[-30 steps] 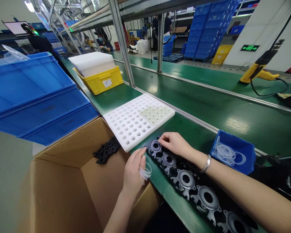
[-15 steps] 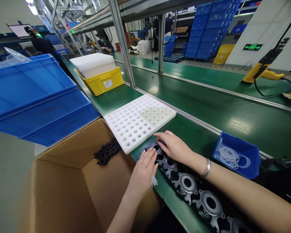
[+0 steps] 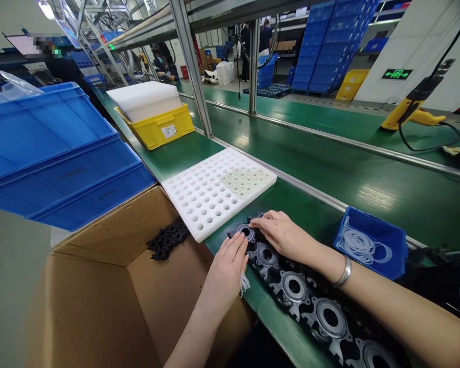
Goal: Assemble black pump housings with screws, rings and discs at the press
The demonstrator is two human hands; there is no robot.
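A row of black toothed parts with metal ring centres (image 3: pixel 295 289) lies along the near edge of the green bench. My right hand (image 3: pixel 283 236) rests fingers down on the farthest part (image 3: pixel 246 232), fingertips pressing at its ring. My left hand (image 3: pixel 227 271) lies beside that part with fingers stretched toward it, while a small bunch of thin white rings (image 3: pixel 244 283) hangs from under its palm. A white foam tray with round holes (image 3: pixel 214 191) lies just beyond, some holes at its far right filled with pale rings.
A small blue bin of white rings (image 3: pixel 370 243) stands right of my right wrist. An open cardboard box (image 3: pixel 111 286) with more black parts (image 3: pixel 167 240) sits at the left, below stacked blue crates (image 3: pixel 57 153). A yellow bin of foam sheets (image 3: pixel 155 125) is farther back.
My left hand moved up from the box edge to the farthest black part, the white rings tucking under its palm. My right hand dropped flatter onto that part and shifted slightly.
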